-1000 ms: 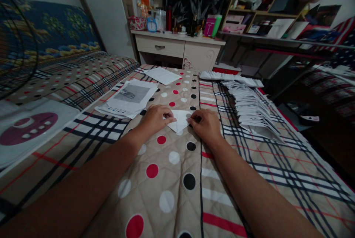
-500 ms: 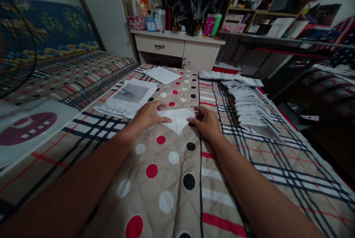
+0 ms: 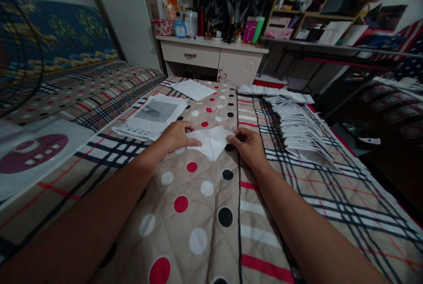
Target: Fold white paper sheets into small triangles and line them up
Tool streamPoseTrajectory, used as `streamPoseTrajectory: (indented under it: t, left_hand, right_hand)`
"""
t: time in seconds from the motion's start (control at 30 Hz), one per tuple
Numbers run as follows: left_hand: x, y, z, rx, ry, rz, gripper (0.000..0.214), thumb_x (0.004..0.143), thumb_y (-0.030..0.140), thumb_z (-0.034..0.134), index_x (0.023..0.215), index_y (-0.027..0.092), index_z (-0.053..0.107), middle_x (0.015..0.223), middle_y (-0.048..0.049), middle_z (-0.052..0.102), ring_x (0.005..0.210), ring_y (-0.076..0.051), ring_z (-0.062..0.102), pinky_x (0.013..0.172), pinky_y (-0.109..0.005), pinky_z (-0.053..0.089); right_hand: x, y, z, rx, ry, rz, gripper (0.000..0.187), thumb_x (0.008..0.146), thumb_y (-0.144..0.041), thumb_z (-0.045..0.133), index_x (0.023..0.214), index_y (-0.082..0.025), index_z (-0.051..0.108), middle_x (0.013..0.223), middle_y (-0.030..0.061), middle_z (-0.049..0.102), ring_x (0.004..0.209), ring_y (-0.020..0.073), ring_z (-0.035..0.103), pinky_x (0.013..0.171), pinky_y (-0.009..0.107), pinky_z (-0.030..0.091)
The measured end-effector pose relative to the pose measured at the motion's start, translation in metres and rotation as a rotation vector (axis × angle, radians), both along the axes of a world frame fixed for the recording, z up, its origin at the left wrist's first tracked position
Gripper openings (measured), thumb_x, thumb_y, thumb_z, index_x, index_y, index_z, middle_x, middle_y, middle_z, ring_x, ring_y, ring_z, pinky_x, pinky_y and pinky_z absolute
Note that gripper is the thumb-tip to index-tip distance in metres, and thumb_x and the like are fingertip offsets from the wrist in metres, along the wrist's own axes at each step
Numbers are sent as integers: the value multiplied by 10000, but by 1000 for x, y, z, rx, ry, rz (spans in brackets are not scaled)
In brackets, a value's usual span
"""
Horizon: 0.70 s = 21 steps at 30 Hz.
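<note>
A white sheet of paper [image 3: 211, 142], folded so that a point faces me, is held just over the dotted bedspread [image 3: 198, 200]. My left hand [image 3: 178, 137] pinches its left end, thumb on top and fingers behind. At the right corner, the thumb and forefinger of my right hand [image 3: 246, 143] grip the paper. Crease lines run across its face. Left of my left hand lies a stack of printed sheets [image 3: 155, 114] with a grey picture on top. Farther back rests another white sheet [image 3: 194, 89].
On the right, a long row of folded papers [image 3: 300, 127] lies on the bed, with another folded row [image 3: 274, 93] behind it. A white bag with a purple print [image 3: 36, 154] is at the left. Beyond the bed stands a white dresser [image 3: 191, 57] crowded with bottles.
The folded paper has shifted slightly and its point has moved a little right and toward me. My left hand has moved slightly left; both hands keep hold.
</note>
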State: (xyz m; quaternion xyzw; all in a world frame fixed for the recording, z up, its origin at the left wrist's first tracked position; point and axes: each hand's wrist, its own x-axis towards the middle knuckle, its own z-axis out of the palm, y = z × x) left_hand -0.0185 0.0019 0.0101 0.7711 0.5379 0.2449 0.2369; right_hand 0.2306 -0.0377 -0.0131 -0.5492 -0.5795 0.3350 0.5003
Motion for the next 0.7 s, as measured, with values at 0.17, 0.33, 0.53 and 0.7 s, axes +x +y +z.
streamPoseTrajectory:
  t: [0.17, 0.33, 0.53, 0.7]
  left_hand:
    - [-5, 1, 1, -88, -42, -95, 301, 647, 445, 783, 711, 162, 704, 642, 9, 623, 592, -138, 534, 525, -252, 344]
    - [5, -4, 3, 91, -135, -15, 247, 706, 390, 762, 743, 150, 718, 692, 3, 668, 609, -138, 553, 550, -256, 357]
    - [20, -19, 15, 703, -159, 38, 152, 772, 294, 751, 716, 183, 664, 733, -1, 712, 731, -172, 639, 743, -315, 434]
    - [17, -21, 18, 1042, 12, -79, 129, 839, 261, 683, 740, 200, 627, 750, -18, 721, 741, -175, 639, 751, -346, 409]
  right_hand:
    - [-1, 0, 2, 12, 65, 2, 179, 668, -322, 712, 674, -183, 599, 612, -23, 580, 564, 124, 517, 536, 239, 399]
    - [-2, 0, 5, 95, 129, 36, 177, 653, -264, 720, 779, -188, 622, 719, -16, 630, 651, 141, 564, 615, 256, 451]
    - [-6, -7, 17, 272, 13, -73, 160, 689, -240, 683, 843, -196, 674, 823, 8, 693, 781, 180, 612, 750, 305, 484]
    - [-5, -12, 23, 355, -60, -64, 424, 669, -201, 686, 1091, -221, 644, 1114, 51, 686, 1014, 233, 621, 869, 366, 471]
